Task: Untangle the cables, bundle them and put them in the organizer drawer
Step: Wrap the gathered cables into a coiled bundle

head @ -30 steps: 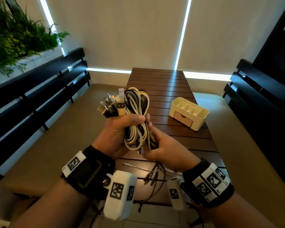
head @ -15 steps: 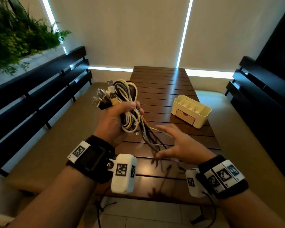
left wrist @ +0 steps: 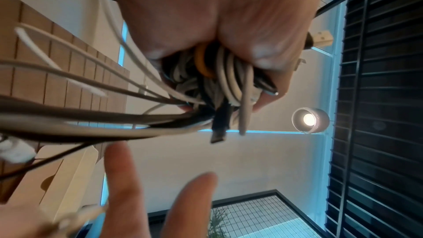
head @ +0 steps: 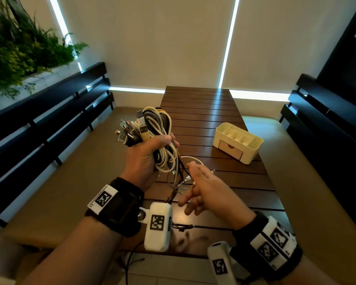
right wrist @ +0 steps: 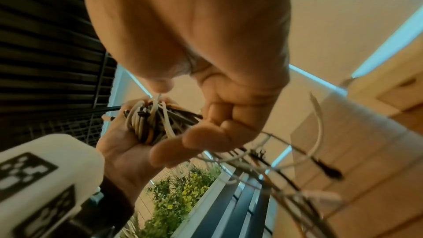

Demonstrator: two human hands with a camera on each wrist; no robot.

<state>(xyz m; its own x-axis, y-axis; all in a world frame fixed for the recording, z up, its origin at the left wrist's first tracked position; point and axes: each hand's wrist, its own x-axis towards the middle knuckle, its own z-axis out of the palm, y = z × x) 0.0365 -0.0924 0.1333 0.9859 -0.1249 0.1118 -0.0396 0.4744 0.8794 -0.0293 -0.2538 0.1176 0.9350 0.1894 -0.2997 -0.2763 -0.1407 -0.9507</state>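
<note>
Since 0.5 s ago the right hand [head: 209,193] has drawn nearer the body, fingers spread among the hanging strands; whether it pinches any, cannot tell. Left hand [head: 146,159] clenches the cables [head: 162,140] above the table [head: 203,112], as before. Organizer [head: 237,141] far right, drawer closed, well apart; loose ends dangle between the hands

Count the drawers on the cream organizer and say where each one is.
1. The drawer sits low in the face of the organizer that is turned toward the camera, closed, on the right side of the table. The organizer's far sides are hidden, so more may exist.
</note>
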